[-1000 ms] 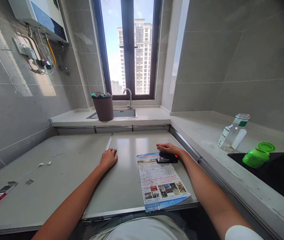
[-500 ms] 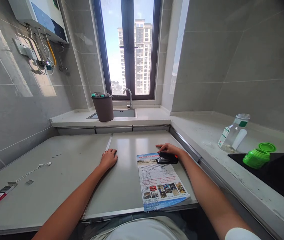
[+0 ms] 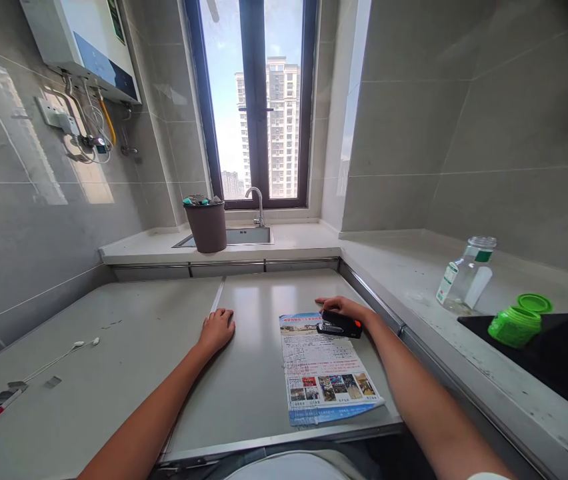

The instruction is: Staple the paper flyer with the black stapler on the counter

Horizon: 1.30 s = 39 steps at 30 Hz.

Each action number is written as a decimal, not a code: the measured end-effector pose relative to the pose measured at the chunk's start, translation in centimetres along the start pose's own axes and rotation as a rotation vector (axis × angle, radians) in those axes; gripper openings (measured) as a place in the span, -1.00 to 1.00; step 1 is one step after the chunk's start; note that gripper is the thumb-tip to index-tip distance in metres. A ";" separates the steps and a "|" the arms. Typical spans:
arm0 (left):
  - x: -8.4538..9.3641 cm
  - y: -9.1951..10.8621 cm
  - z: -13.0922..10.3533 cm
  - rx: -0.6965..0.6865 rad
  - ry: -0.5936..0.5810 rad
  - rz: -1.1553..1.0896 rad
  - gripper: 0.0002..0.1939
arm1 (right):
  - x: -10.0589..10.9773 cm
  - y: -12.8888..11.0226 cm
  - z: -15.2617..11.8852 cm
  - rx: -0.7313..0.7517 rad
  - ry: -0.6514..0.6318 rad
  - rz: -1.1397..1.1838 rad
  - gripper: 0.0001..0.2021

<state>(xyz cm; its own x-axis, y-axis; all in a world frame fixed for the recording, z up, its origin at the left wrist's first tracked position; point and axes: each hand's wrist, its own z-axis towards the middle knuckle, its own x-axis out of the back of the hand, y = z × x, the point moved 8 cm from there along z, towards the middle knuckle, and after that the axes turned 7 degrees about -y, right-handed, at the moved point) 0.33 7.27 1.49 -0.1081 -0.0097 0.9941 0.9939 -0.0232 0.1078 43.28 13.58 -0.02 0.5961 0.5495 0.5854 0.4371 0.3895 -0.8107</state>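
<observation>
You are resting your right hand [image 3: 345, 308] beside the far side of the stapler [image 3: 338, 326], its hold unclear, the stapler lying crosswise over the leaflet [image 3: 321, 357], your farther left hand [image 3: 218, 328] loosely spread.

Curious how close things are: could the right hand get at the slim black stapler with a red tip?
Probably yes: the right hand lies beside the stapler, which overlaps the blue-and-white printed paper sheet; nothing visible covers the stapler.

Right hand [image 3: 344, 307] beside black stapler [image 3: 339, 325], stapler on printed flyer [image 3: 321, 360], left hand [image 3: 218, 328] on pale table [image 3: 244, 387]
</observation>
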 end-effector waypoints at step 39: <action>0.2 0.3 -0.3 0.004 0.008 -0.025 -0.56 | -0.2 -0.1 0.4 0.026 0.006 -0.019 -0.44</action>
<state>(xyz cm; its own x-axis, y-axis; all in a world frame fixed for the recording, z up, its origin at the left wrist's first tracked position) 0.64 6.95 1.76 -0.1326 -0.0174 0.9910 0.9910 -0.0193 0.1323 42.87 13.70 -0.05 0.5918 0.5375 0.6007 0.4309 0.4188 -0.7993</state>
